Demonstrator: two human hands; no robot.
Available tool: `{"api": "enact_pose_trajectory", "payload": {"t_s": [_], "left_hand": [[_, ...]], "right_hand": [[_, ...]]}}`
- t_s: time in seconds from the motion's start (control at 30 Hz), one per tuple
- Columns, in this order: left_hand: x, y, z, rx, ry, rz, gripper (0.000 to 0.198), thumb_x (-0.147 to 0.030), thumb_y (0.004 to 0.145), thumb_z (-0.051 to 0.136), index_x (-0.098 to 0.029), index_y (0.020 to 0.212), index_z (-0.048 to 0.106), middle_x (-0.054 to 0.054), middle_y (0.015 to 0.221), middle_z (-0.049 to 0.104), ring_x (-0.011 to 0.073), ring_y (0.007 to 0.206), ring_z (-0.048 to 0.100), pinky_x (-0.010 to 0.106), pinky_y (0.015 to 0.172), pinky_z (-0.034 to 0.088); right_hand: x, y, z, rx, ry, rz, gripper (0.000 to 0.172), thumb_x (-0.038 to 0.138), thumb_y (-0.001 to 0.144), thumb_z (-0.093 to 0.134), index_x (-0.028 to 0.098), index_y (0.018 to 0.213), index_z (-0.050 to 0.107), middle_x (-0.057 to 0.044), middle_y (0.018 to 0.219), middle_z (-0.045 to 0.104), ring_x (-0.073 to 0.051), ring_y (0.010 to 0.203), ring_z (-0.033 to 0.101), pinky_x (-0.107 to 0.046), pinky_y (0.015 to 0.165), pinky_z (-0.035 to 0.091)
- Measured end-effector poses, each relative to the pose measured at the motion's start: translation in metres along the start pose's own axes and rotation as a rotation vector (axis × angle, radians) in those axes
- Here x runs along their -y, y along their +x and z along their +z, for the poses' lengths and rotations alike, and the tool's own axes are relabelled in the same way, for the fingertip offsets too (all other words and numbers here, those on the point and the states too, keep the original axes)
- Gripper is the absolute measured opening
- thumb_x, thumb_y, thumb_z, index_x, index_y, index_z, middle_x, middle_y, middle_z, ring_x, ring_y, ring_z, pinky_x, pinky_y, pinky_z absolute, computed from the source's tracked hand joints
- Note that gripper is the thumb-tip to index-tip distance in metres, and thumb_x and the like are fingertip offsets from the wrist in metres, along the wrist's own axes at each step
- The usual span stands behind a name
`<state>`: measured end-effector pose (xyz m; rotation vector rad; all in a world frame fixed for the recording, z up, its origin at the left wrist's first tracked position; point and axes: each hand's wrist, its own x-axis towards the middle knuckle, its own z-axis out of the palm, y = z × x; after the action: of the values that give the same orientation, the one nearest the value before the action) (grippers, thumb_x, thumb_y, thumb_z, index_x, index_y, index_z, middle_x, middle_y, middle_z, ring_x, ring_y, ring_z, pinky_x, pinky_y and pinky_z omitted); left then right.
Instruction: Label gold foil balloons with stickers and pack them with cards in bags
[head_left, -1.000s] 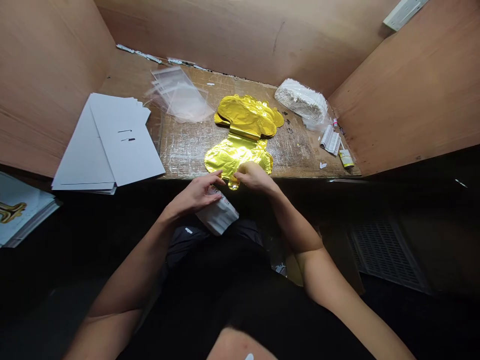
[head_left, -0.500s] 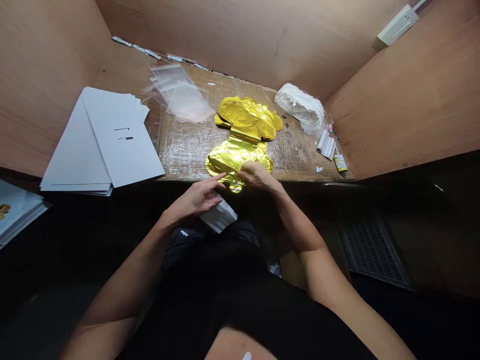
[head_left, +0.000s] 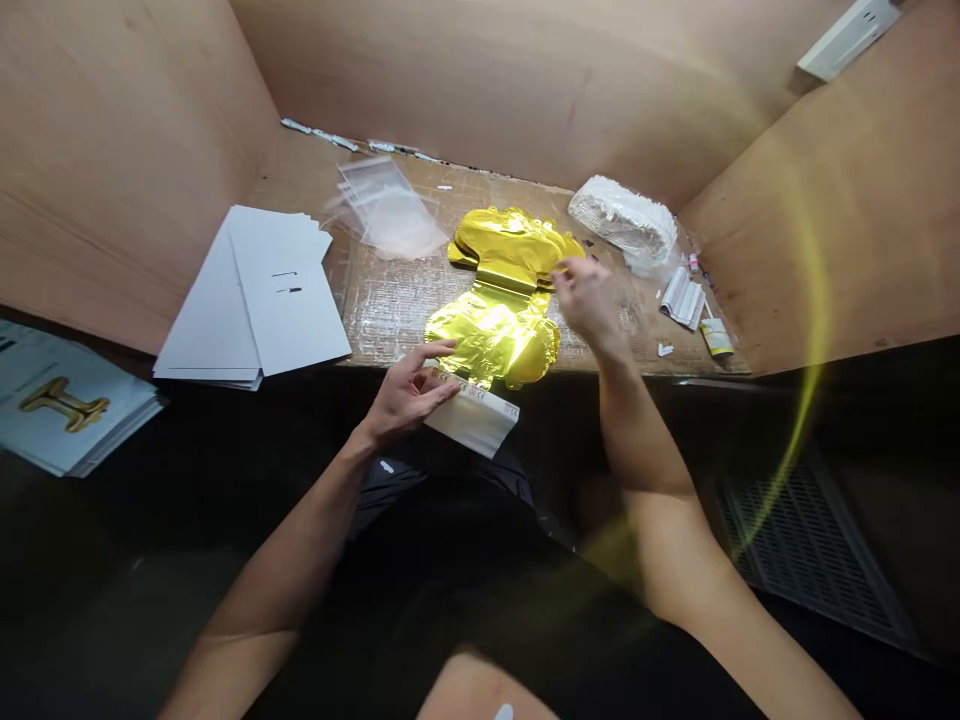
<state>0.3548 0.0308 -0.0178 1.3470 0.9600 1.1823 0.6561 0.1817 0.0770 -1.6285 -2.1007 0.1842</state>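
Observation:
A crumpled gold foil balloon [head_left: 495,335] lies on the cardboard-covered tabletop [head_left: 405,325], its upper part folded into a shiny stack [head_left: 510,245]. My left hand [head_left: 409,395] grips a white printed packet [head_left: 472,420] just below the table's front edge, next to the foil's lower end. Above the foil's right side, my right hand [head_left: 589,305] is raised and blurred, its fingertips close to the foil. Nothing large shows in it, but the blur hides whether it pinches something small.
A stack of white cards [head_left: 255,300] lies left of the foil, with clear plastic bags [head_left: 386,212] behind. A white wrapped bundle [head_left: 622,225] and a small tube [head_left: 716,338] lie right. Wooden walls [head_left: 127,150] surround the table. Printed sheets [head_left: 64,405] lie lower left.
My right hand has left the lower foil and moved up and right. The white packet now shows more, shifted up and right. The whole view has shifted slightly.

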Motion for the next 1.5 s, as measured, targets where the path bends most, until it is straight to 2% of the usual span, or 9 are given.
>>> {"api": "enact_pose_trajectory", "payload": {"t_s": [0.1, 0.27, 0.43, 0.57, 0.73, 0.93, 1.1, 1.23, 1.5], "left_hand": [[-0.009, -0.004, 0.005, -0.067, -0.012, -0.037, 0.059, -0.038, 0.082, 0.091, -0.024, 0.134, 0.068, 0.017, 0.150, 0.064, 0.0039, 0.058, 0.053, 0.023, 0.056, 0.046], [-0.010, -0.003, 0.009, -0.010, -0.068, -0.112, 0.071, -0.039, 0.074, 0.097, -0.023, 0.136, 0.066, 0.014, 0.131, 0.073, 0.0059, 0.059, 0.056, 0.022, 0.055, 0.047], [-0.004, -0.002, 0.008, 0.084, -0.146, -0.110, 0.070, -0.039, 0.079, 0.095, -0.021, 0.138, 0.061, 0.021, 0.153, 0.062, 0.0042, 0.063, 0.062, 0.022, 0.061, 0.055], [0.003, -0.003, 0.000, 0.148, 0.072, -0.078, 0.063, -0.043, 0.085, 0.088, -0.020, 0.141, 0.067, 0.018, 0.155, 0.062, 0.0225, 0.097, 0.077, 0.034, 0.082, 0.065], [0.016, -0.001, -0.006, 0.261, 0.517, 0.093, 0.048, -0.034, 0.094, 0.076, -0.019, 0.139, 0.069, 0.016, 0.165, 0.055, 0.0344, 0.152, 0.055, 0.051, 0.128, 0.044], [0.029, 0.000, -0.004, 0.292, 0.689, 0.177, 0.039, -0.020, 0.096, 0.071, -0.014, 0.135, 0.067, 0.019, 0.162, 0.057, 0.0317, 0.148, 0.060, 0.046, 0.125, 0.049], [0.036, 0.001, -0.005, 0.306, 0.699, 0.207, 0.042, -0.012, 0.094, 0.070, -0.014, 0.136, 0.066, 0.017, 0.162, 0.058, 0.0301, 0.148, 0.060, 0.043, 0.126, 0.049], [0.037, 0.004, -0.008, 0.321, 0.687, 0.204, 0.040, -0.015, 0.095, 0.069, -0.016, 0.135, 0.067, 0.017, 0.163, 0.057, 0.0306, 0.147, 0.061, 0.046, 0.125, 0.050], [0.032, 0.006, -0.008, 0.324, 0.688, 0.200, 0.037, -0.016, 0.095, 0.069, -0.016, 0.132, 0.067, 0.016, 0.162, 0.058, 0.0296, 0.145, 0.063, 0.044, 0.124, 0.050]], "right_hand": [[0.052, -0.065, 0.026, 0.398, 0.407, -0.331, 0.034, 0.047, 0.109, 0.060, 0.018, 0.117, 0.078, -0.012, 0.105, 0.075, -0.023, 0.092, 0.066, -0.038, 0.088, 0.054], [0.083, -0.105, 0.043, 0.464, 0.590, -0.540, 0.026, 0.029, 0.111, 0.055, 0.021, 0.127, 0.074, -0.014, 0.121, 0.068, -0.022, 0.109, 0.066, -0.037, 0.097, 0.053], [0.074, -0.094, 0.031, 0.532, 0.668, -0.593, 0.021, 0.034, 0.109, 0.060, 0.018, 0.101, 0.071, -0.011, 0.111, 0.065, -0.021, 0.106, 0.063, -0.038, 0.099, 0.052], [0.060, -0.074, 0.023, 0.556, 0.774, -0.470, 0.021, 0.035, 0.109, 0.059, 0.016, 0.102, 0.066, -0.007, 0.096, 0.069, -0.018, 0.088, 0.063, -0.032, 0.084, 0.051], [0.053, -0.023, 0.030, 0.727, 0.213, -0.571, 0.010, 0.017, 0.097, 0.062, 0.013, 0.090, 0.069, -0.004, 0.082, 0.067, -0.013, 0.073, 0.050, -0.027, 0.073, 0.036], [0.072, -0.007, 0.055, 1.001, -0.092, -0.636, 0.012, 0.010, 0.094, 0.061, 0.013, 0.093, 0.072, -0.004, 0.081, 0.068, -0.012, 0.069, 0.046, -0.028, 0.068, 0.029], [0.065, -0.018, 0.061, 0.920, -0.083, -0.619, 0.009, 0.016, 0.096, 0.068, 0.014, 0.104, 0.071, -0.008, 0.096, 0.072, -0.015, 0.078, 0.052, -0.027, 0.071, 0.030], [0.056, -0.015, 0.058, 0.922, -0.037, -0.527, 0.033, 0.025, 0.093, 0.077, 0.017, 0.124, 0.068, -0.007, 0.101, 0.072, -0.017, 0.083, 0.055, -0.026, 0.072, 0.032], [0.042, 0.002, 0.047, 0.865, 0.277, -0.592, 0.017, 0.026, 0.102, 0.057, 0.014, 0.106, 0.068, -0.006, 0.095, 0.069, -0.016, 0.083, 0.054, -0.027, 0.078, 0.038]]}}
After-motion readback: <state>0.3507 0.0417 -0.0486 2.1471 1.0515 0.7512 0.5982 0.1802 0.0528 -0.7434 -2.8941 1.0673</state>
